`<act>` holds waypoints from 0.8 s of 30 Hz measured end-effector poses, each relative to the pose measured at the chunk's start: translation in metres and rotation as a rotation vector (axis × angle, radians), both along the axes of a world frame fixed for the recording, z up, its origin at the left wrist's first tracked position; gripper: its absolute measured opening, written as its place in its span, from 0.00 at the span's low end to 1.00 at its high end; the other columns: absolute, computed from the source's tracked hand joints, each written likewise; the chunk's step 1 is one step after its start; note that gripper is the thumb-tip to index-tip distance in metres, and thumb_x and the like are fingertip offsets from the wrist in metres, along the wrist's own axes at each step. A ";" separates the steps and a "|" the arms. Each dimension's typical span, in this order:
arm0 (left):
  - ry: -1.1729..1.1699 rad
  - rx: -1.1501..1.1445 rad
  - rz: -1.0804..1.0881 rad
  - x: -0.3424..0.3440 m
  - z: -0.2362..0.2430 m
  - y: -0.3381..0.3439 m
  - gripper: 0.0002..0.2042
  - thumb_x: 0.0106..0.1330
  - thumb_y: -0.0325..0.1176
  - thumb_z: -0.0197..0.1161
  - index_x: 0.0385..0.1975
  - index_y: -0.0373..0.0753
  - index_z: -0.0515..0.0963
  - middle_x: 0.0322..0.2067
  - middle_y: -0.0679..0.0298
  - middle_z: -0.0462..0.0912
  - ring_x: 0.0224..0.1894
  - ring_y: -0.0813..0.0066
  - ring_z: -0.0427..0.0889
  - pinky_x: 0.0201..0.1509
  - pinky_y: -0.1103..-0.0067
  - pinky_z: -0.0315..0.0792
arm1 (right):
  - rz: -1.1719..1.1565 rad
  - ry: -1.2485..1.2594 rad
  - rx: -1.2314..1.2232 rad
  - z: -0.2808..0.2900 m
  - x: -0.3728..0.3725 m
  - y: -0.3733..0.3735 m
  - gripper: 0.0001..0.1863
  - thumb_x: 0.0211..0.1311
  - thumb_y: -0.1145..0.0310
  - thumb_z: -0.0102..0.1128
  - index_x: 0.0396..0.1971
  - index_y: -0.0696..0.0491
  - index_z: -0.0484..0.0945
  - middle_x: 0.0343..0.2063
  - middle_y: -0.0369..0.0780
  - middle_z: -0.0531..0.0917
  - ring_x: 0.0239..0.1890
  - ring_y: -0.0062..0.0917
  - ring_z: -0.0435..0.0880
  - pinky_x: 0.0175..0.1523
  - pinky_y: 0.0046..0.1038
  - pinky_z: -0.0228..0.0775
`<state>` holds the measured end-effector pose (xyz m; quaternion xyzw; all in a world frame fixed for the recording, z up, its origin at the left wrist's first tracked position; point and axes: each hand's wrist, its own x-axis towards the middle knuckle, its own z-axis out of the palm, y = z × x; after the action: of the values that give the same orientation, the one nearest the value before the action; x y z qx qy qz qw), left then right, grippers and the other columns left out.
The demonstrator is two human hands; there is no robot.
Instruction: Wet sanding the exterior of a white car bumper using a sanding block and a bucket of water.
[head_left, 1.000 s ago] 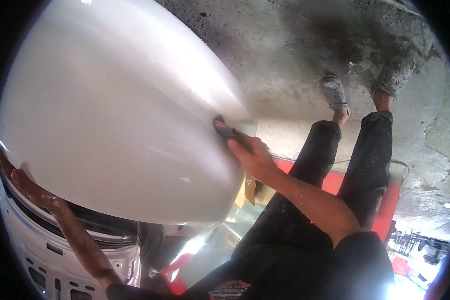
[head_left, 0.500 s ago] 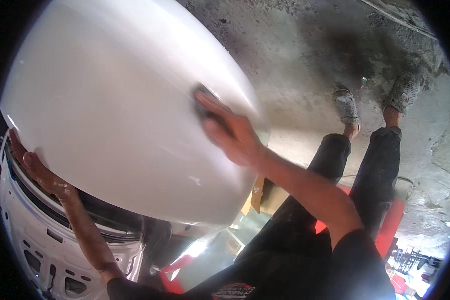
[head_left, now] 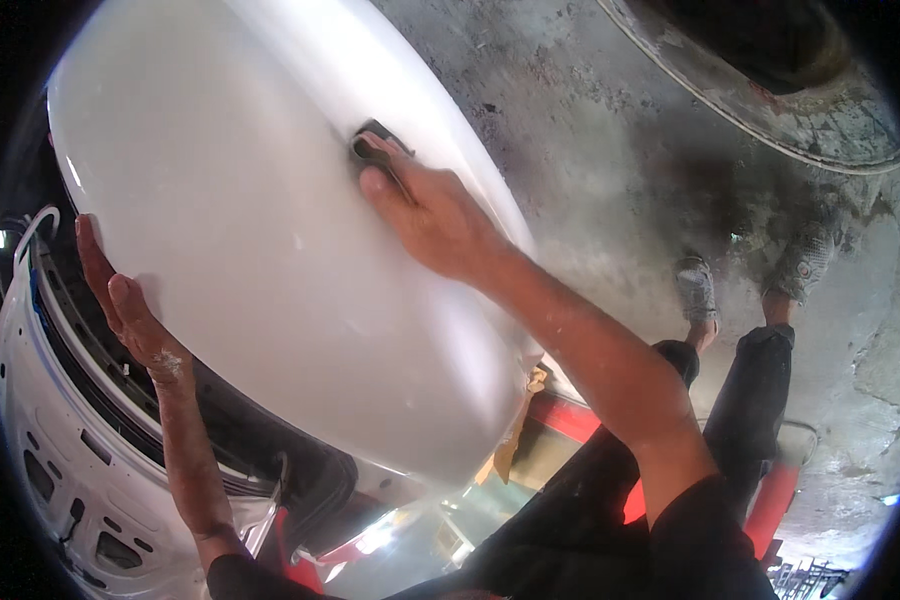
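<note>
A large, glossy white car body panel [head_left: 260, 220] with a curved surface fills the left and middle of the view. My right hand [head_left: 435, 210] is closed around a dark sanding block [head_left: 378, 140], pressed flat on the panel near its long raised crease. Part of the block is hidden under my fingers. At the panel's left edge is my left hand [head_left: 130, 300], fingers stretched along the rim and thumb apart from them. Whitish residue marks its wrist.
A bare white inner car panel [head_left: 80, 480] with cutouts stands at lower left. Torn brown cardboard [head_left: 510, 450] and red parts [head_left: 565, 415] lie beneath the panel's near end. A round, pale-rimmed object [head_left: 750, 140] is at upper right on the stained concrete floor [head_left: 570, 130].
My right hand has slid the block up and slightly left along the panel. The view has shifted, bringing the round-rimmed object in at upper right. My left hand stays at the panel's edge.
</note>
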<state>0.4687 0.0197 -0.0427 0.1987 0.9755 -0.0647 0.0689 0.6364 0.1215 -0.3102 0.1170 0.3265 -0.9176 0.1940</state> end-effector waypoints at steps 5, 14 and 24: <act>0.023 -0.020 -0.024 -0.007 0.011 -0.011 0.41 0.74 0.66 0.42 0.80 0.46 0.56 0.79 0.56 0.54 0.79 0.57 0.57 0.78 0.55 0.63 | -0.018 0.074 0.096 0.011 0.087 -0.033 0.35 0.83 0.51 0.43 0.78 0.58 0.57 0.79 0.50 0.58 0.82 0.42 0.52 0.82 0.44 0.50; 0.029 -0.082 -0.125 -0.006 0.002 -0.015 0.41 0.72 0.70 0.40 0.79 0.51 0.58 0.79 0.58 0.54 0.80 0.56 0.57 0.79 0.52 0.63 | 0.075 -0.029 -0.014 -0.024 -0.046 0.001 0.29 0.79 0.45 0.56 0.58 0.58 0.80 0.34 0.42 0.85 0.41 0.25 0.80 0.51 0.32 0.74; 0.029 -0.147 -0.168 -0.007 0.007 -0.014 0.43 0.70 0.74 0.38 0.78 0.51 0.59 0.79 0.58 0.55 0.79 0.55 0.60 0.76 0.51 0.68 | -0.073 0.805 1.113 -0.083 0.101 -0.045 0.33 0.66 0.62 0.63 0.73 0.41 0.71 0.78 0.33 0.63 0.79 0.37 0.60 0.75 0.59 0.60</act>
<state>0.4618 0.0059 -0.0361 0.2731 0.9490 -0.1444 0.0635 0.7371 0.0766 -0.3928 -0.1397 0.7917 -0.5915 -0.0625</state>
